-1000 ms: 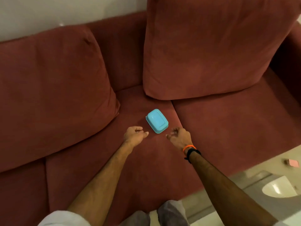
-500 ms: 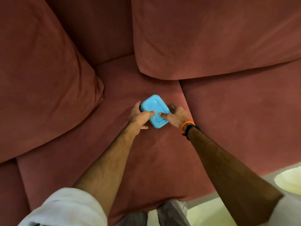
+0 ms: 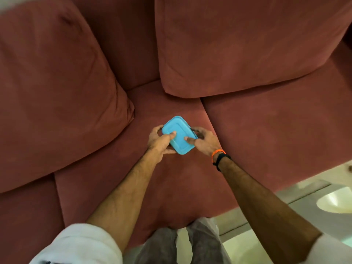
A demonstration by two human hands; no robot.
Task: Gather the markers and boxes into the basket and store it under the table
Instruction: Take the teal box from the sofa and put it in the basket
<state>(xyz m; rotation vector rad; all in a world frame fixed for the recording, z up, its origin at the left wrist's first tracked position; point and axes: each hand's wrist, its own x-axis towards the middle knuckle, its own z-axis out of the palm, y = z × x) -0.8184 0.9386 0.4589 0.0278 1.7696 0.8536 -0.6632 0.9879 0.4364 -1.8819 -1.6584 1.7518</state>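
Observation:
A small light-blue plastic box with a lid is held just above the seat of a dark red sofa. My left hand grips its left side, thumb on the lid and fingers underneath. My right hand grips its right side the same way; that wrist wears an orange band and a black band. No markers and no basket are in view.
Two large red back cushions lean behind the seat. A pale floor shows at lower right with a round white object on it. My knees press against the sofa's front edge.
One second ago both hands hovered open beside the box on the seat. Both closed on it half a second ago, and now it sits a little higher in my grip, its lid facing me.

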